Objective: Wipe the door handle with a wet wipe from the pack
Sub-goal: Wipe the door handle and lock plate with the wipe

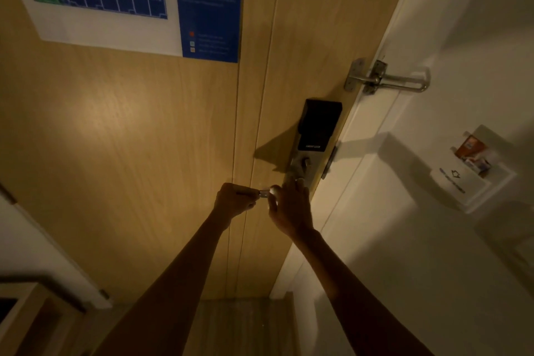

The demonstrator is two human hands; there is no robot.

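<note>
Both hands are up at the door handle [264,193], a metal lever sticking out leftward from the lock plate [300,166] on the wooden door [144,139]. The left hand [235,200] is closed in a fist around the lever's free end; the right hand [290,206] is cupped over the part nearer the plate, with something pale showing under its fingers (possibly the wipe, though the dim light makes it hard to tell). A swing latch [387,78] sits higher up.
</note>
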